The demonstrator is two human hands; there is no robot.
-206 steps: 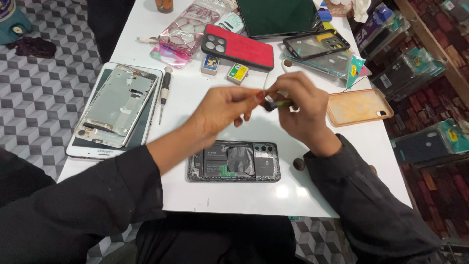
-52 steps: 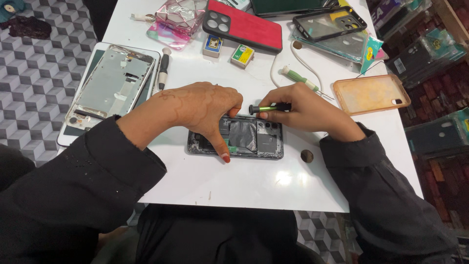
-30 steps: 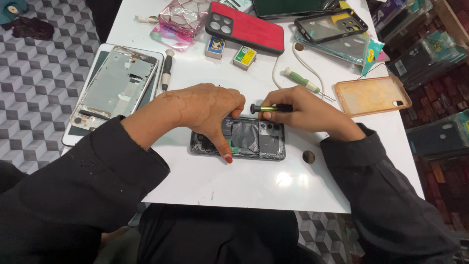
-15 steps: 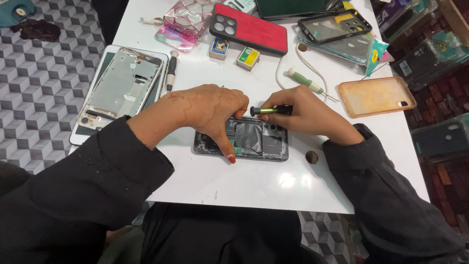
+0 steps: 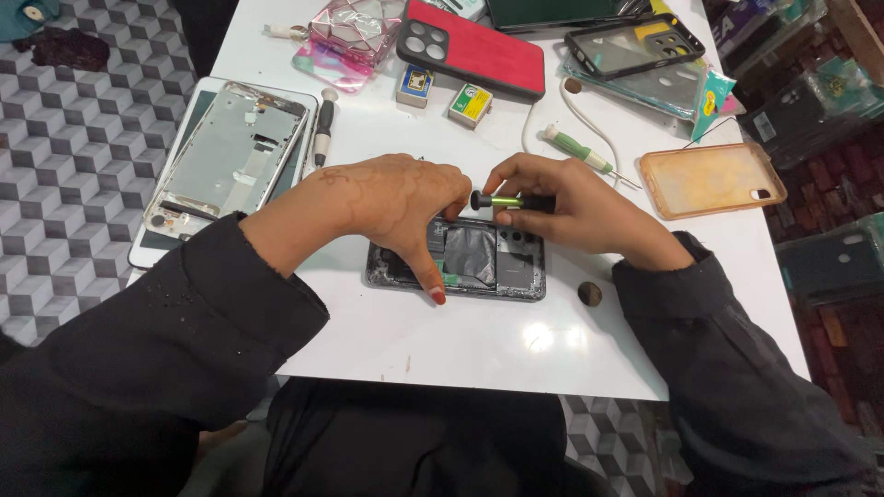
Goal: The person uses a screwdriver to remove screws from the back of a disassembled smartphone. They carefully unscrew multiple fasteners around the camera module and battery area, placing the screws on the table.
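Observation:
An opened black phone (image 5: pixel 479 262) with its back removed lies on the white table (image 5: pixel 442 340) in front of me. My left hand (image 5: pixel 387 207) presses down on its left half, thumb on the lower edge, holding it steady. My right hand (image 5: pixel 571 207) grips a small screwdriver (image 5: pixel 502 200) with a green and black handle, held over the phone's upper middle part. The screwdriver's tip is hidden by my fingers.
A bare phone frame (image 5: pixel 226 161) on a white phone lies at left with a black screwdriver (image 5: pixel 322 133) beside it. Farther back are a red phone case (image 5: pixel 474 51), two small boxes (image 5: pixel 442 92), a green screwdriver (image 5: pixel 580 156), an orange clear case (image 5: pixel 709 179), a coin (image 5: pixel 589 294).
Seven seconds ago both hands were raised above the phone, handling the screwdriver. They have come down onto the phone. In the last second they have hardly moved; only the view has shifted.

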